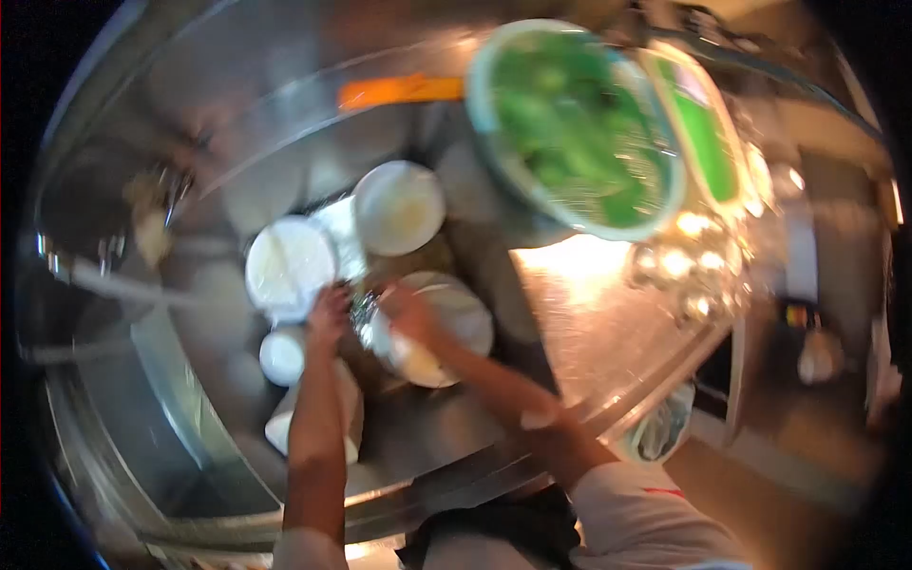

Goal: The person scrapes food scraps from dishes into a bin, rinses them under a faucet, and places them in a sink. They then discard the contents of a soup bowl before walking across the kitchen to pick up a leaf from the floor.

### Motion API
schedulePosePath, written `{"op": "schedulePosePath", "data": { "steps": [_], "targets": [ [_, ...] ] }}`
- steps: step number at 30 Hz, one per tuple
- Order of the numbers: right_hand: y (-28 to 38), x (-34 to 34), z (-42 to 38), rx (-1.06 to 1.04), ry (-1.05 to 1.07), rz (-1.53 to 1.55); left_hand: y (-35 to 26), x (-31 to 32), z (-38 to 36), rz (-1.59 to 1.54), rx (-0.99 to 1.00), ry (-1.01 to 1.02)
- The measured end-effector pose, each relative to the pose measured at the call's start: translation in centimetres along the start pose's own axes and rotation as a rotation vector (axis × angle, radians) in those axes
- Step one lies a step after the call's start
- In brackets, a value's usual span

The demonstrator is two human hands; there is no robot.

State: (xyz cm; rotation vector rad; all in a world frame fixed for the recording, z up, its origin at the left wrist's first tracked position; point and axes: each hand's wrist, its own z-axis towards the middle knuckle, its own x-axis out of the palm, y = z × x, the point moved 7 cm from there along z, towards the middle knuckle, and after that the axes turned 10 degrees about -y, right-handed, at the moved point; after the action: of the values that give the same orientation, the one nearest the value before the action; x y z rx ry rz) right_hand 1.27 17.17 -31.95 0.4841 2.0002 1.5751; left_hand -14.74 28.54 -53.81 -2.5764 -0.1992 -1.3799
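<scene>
Both my hands are over the metal sink, blurred by motion. My left hand (pixel 329 312) is at the right edge of a white bowl (pixel 290 266). My right hand (pixel 407 312) reaches over a round whitish dish (pixel 461 323). Between the hands lies something small, dark and shiny (pixel 364 312), too blurred to name. Whether either hand grips it cannot be made out. Another white bowl (pixel 400 207) stands above my hands, and a small white cup (pixel 282 357) is left of my left wrist.
A large tub (pixel 483 104) with green contents stands at the upper right, beside a smaller green-filled container (pixel 703 133). An orange strip (pixel 399 92) lies at the back. Shiny metal items (pixel 698 266) are on the right counter. A white container (pixel 350 413) is behind my left forearm.
</scene>
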Motion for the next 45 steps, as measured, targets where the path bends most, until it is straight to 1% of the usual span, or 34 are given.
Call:
{"op": "schedulePosePath", "data": {
  "steps": [2, 3, 4, 7, 9, 10, 11, 12, 13, 14, 15, 16, 17, 18, 19, 20, 21, 22, 23, 24, 25, 26, 28, 29, 31, 33, 35, 37, 39, 41, 42, 43, 44, 45],
  "targets": [
    [4.7, 8.1, 1.1, -0.018, 0.065, 0.084, -5.1, 5.5, -3.7, -0.082, 0.077, -0.079],
    [7.1, 11.9, 2.1, -0.020, 0.099, 0.073, -7.5, 8.5, -5.7, -0.120, 0.126, -0.079],
    [9.6, 15.5, 3.2, -0.012, 0.138, 0.034, -9.4, 10.9, -7.5, -0.181, 0.128, -0.044],
    [14.6, 20.6, 6.3, -0.001, 0.211, -0.178, -14.8, 22.5, -16.5, -0.055, 0.837, -0.352],
    [17.5, 20.7, 6.9, -0.023, 0.250, -0.289, -14.8, 25.5, -17.6, -0.025, 0.524, -0.434],
    [18.4, 20.4, 6.7, -0.039, 0.266, -0.330, -16.4, 22.9, -18.0, -0.010, 0.508, -0.412],
    [19.0, 19.4, 6.1, -0.051, 0.282, -0.364, -18.4, 19.8, -17.5, 0.242, 0.383, -0.159],
    [18.7, 18.6, 5.3, -0.072, 0.300, -0.394, -18.4, 19.3, -17.2, 0.483, 0.260, 0.099],
    [18.4, 16.8, 3.9, -0.089, 0.324, -0.425, -17.2, 20.5, -17.3, 0.487, 0.261, 0.121],
    [17.9, 14.5, 2.2, -0.103, 0.348, -0.450, -15.5, 21.0, -17.9, 0.762, 0.398, -0.026],
    [17.1, 11.8, 0.4, -0.100, 0.362, -0.458, -13.8, 22.1, -18.8, 1.033, 0.536, -0.181],
    [14.7, 9.0, -1.2, -0.184, 0.293, -0.461, -12.6, 22.7, -19.6, 1.343, 0.611, -0.380],
    [13.5, 4.9, -3.2, -0.155, 0.242, -0.370, -12.0, 23.3, -20.4, 1.647, 0.686, -0.588],
    [9.9, 1.5, -4.9, -0.133, 0.210, -0.291, -11.1, 22.7, -20.3, 1.653, 0.695, -0.570],
    [12.8, -5.2, -7.9, -0.298, 0.195, -0.084, -9.7, 22.3, -20.0, 1.720, 0.783, -0.438],
    [10.5, -11.5, -9.9, -0.126, 0.017, -0.098, -8.2, 23.0, -19.5, 1.778, 0.873, -0.302],
    [11.3, -18.4, -12.8, 0.098, 0.036, -0.173, -6.3, 25.2, -19.5, 1.777, 0.885, -0.291],
    [12.9, -25.6, -15.7, 0.181, -0.053, 0.012, -3.3, 28.8, -19.9, 1.753, 0.771, -0.314],
    [13.4, -32.8, -19.0, 0.259, -0.221, 0.126, -0.7, 31.8, -19.9, 1.728, 0.658, -0.336],
    [14.0, -40.0, -22.4, 0.315, -0.399, 0.248, 1.3, 33.7, -19.3, 1.665, 0.573, -0.305],
    [14.0, -47.7, -25.4, 0.362, -0.614, 0.056, 3.2, 36.1, -18.9, 1.675, 0.579, -0.297],
    [14.4, -54.8, -28.4, 0.219, -0.807, 0.012, 5.5, 38.7, -18.1, 1.613, 0.565, -0.237],
    [16.7, -66.4, -32.1, 0.051, -0.958, 0.052, 10.2, 43.7, -16.3, 1.532, 0.506, -0.146],
    [15.6, -72.6, -32.8, 0.189, -1.092, 0.104, 12.5, 46.9, -14.9, 1.533, 0.522, -0.146],
    [15.5, -81.5, -30.9, 0.173, -1.162, 0.297, 17.9, 53.4, -12.8, 1.554, 0.479, -0.059],
    [11.8, -91.2, -26.2, 0.271, -1.129, 0.191, 22.8, 59.3, -9.5, 1.529, 0.504, -0.060],
    [7.4, -97.3, -19.7, 0.297, -1.013, 0.255, 28.8, 65.9, -5.6, 1.573, 0.447, 0.049],
    [3.7, -100.4, -12.5, 0.411, -0.855, 0.248, 34.2, 71.1, -1.1, 1.592, 0.387, 0.144],
    [0.1, -101.7, -6.1, 0.490, -0.709, 0.216, 39.3, 76.6, 3.4, 1.687, 0.376, 0.222],
    [-1.2, -102.1, -1.4, 0.488, -0.617, 0.142, 44.0, 80.9, 8.1, 1.782, 0.399, 0.343],
    [-1.9, -102.2, 0.9, 0.485, -0.604, 0.152, 45.9, 82.4, 10.9, 1.777, 0.372, 0.368],
    [-2.8, -102.4, 3.4, 0.425, -0.557, 0.169, 47.7, 83.7, 13.7, 1.769, 0.344, 0.397],
    [-3.3, -102.4, 5.4, 0.368, -0.511, 0.184, 49.1, 84.4, 16.7, 1.787, 0.289, 0.357],
    [-3.2, -102.2, 6.6, 0.366, -0.504, 0.185, 50.5, 85.1, 19.8, 1.800, 0.237, 0.319]
  ]
}}
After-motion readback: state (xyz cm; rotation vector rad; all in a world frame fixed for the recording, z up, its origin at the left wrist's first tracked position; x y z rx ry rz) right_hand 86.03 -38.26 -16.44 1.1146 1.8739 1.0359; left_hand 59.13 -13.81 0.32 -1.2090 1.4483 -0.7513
